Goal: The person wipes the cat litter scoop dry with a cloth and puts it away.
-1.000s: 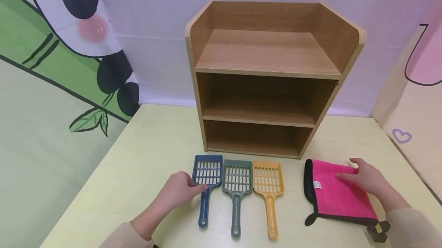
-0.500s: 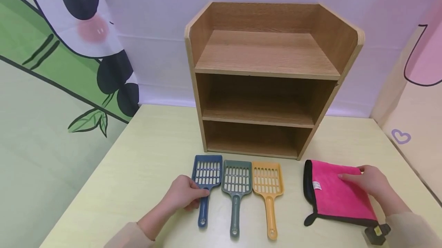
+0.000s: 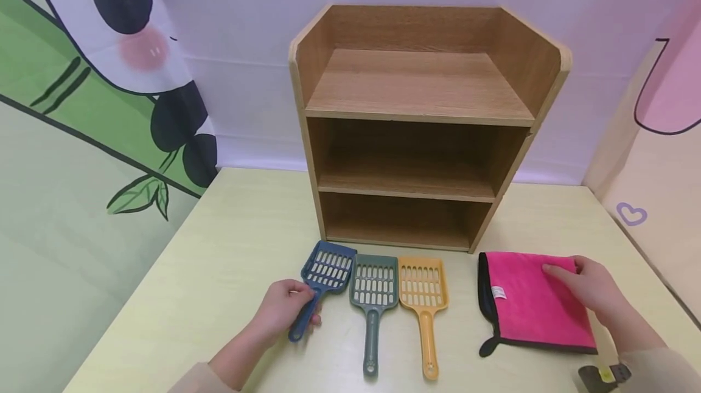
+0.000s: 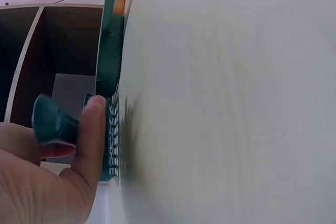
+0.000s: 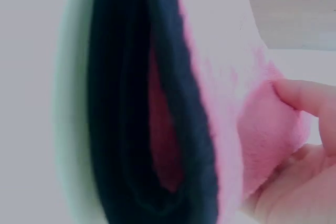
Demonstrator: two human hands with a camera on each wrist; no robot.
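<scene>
A blue litter scoop [image 3: 306, 314] is gripped at its handle by my left hand [image 3: 282, 308]. Its slotted head angles up to the right, touching the green litter scoop [image 3: 371, 341] beside it. To the right of that lies a yellow litter scoop [image 3: 429, 344]. In the left wrist view, the thumb and fingers close around the scoop handle [image 4: 52, 121]. My right hand [image 3: 597, 289] pinches the right edge of a folded pink cloth [image 3: 539, 305] with black trim. The right wrist view shows the thumb on top of the cloth [image 5: 268, 135] and fingers beneath.
A wooden shelf unit [image 3: 421, 116] with an open top and two compartments stands behind the scoops. The pale table [image 3: 235, 259] runs up to printed fabric walls [image 3: 252, 76]. A small black object [image 3: 597, 378] is by my right sleeve.
My left hand has taken hold of the blue scoop's handle and tilted it, handle end swinging left. My right hand has closed on the cloth's edge.
</scene>
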